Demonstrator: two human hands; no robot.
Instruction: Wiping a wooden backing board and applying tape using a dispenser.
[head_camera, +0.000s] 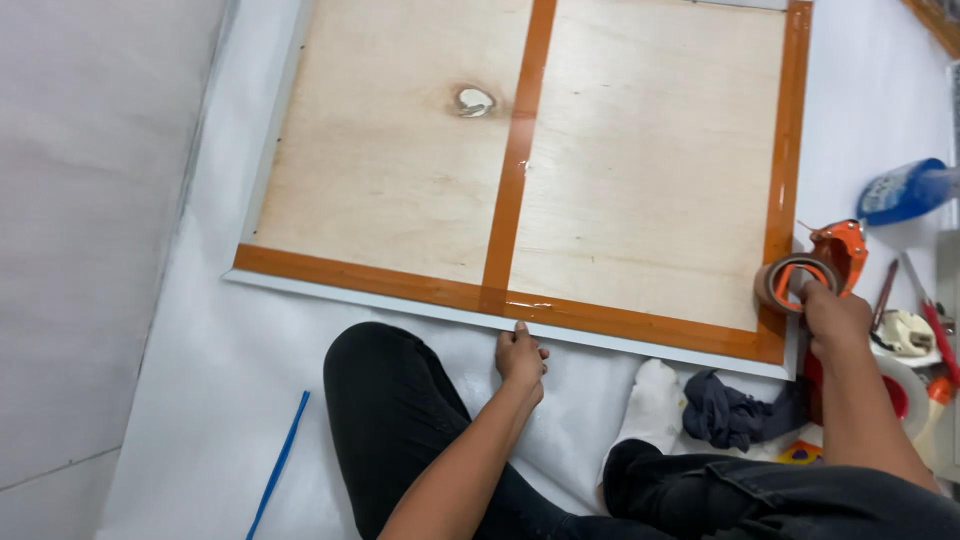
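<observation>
Tape dispenser in right hand — rag nearby

A tape dispenser sits at the board's right corner, cloth before it.

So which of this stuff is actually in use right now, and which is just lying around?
In use:
wooden board
tape dispenser, gripped by the right hand
left hand, at the board's near edge

Lying about:
blue spray bottle
dark cloth
blue strip
pens
</observation>
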